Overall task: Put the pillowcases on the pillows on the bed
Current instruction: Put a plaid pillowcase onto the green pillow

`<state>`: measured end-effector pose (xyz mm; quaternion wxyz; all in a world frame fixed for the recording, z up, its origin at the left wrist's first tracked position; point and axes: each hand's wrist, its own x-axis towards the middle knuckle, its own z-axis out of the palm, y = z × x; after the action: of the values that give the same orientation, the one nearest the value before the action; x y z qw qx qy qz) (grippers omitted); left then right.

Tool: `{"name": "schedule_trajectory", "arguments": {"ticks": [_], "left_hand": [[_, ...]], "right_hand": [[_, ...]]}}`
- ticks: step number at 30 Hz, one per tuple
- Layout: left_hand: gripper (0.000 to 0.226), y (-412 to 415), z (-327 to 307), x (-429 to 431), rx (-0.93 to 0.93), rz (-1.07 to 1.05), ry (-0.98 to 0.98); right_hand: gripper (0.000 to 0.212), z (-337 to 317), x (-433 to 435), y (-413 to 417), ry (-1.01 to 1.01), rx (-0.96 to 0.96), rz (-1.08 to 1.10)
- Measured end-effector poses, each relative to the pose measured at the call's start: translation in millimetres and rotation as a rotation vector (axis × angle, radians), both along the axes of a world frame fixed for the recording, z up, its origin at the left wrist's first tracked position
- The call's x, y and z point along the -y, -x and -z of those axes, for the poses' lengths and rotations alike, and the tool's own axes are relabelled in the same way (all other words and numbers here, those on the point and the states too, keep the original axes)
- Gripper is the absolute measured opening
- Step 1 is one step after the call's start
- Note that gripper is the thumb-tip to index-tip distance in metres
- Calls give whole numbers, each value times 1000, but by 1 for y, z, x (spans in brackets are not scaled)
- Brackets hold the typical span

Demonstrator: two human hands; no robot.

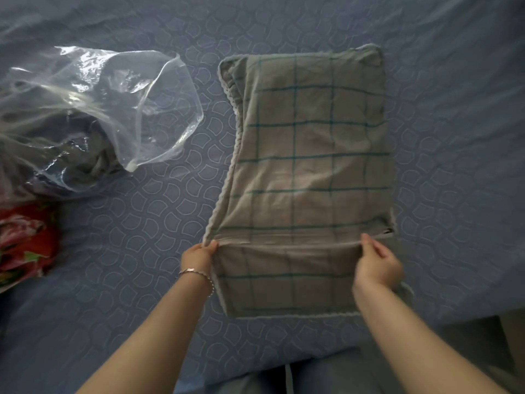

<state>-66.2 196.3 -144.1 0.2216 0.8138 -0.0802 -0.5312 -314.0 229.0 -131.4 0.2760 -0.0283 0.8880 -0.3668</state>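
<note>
1. Checked pillowcase [309, 155] is laid on blue bedspread [454, 137], centre to 1 o'clock.
2. Its flap edge is pinched by left hand [199, 258] and right hand [379, 265], 6 o'clock.
3. Clear plastic bag [113, 103] is noted, 10 o'clock.

Matt cloth pillowcase [309, 155], glossy plastic bag [113, 109]

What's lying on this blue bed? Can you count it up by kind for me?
checked pillowcase: 1
clear plastic bag: 1
red flowered bundle: 1
Total: 3
</note>
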Motion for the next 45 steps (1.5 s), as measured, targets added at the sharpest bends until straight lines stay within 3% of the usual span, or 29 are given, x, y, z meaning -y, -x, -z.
{"name": "schedule_trajectory", "arguments": {"ticks": [2,4,7,9,12,15,18,20,22,24,25,27,31,34,37,40,45], "left_hand": [[23,10,2,1,329,372,5],[45,42,-8,4,606,911,138],[69,105,-19,-2,658,1483,592],[58,144,-23,-6,663,1699,703],[18,173,-21,-4,491,1631,825],[13,165,-15,-2,578,1608,1015],[16,142,-3,-9,648,1501,1067],[17,128,5,-18,745,1347,913],[52,116,8,-27,824,1003,465],[106,106,5,-30,590,573,-72],[117,102,3,-31,427,400,-175],[98,98,0,-27,225,249,-183],[34,107,-27,-10,187,314,-180],[22,113,-83,8,138,375,29],[32,126,-155,20,110,349,313],[7,146,-242,33,62,351,607],[28,199,-338,41,85,456,797]], "right_hand": [[28,-4,-5,34,-11,4,-85],[24,-11,-9,49,-11,10,-279],[12,-21,-13,45,59,6,-479],[12,-28,-16,40,149,28,-600],[10,-34,-16,47,199,81,-637],[12,-19,-5,85,87,99,-341],[24,5,-1,112,-180,149,-404],[35,14,1,112,-265,216,-482],[54,15,-2,102,-288,343,-504],[67,12,-9,88,-326,463,-578],[67,12,-15,78,-352,505,-616],[59,12,-24,60,-396,475,-667],[20,-14,-9,44,-319,408,-619],[32,-73,5,51,-112,300,-585],[34,-144,17,67,-11,119,-629],[32,-230,20,85,216,-10,-633],[23,-323,13,135,429,-161,-568]]}}
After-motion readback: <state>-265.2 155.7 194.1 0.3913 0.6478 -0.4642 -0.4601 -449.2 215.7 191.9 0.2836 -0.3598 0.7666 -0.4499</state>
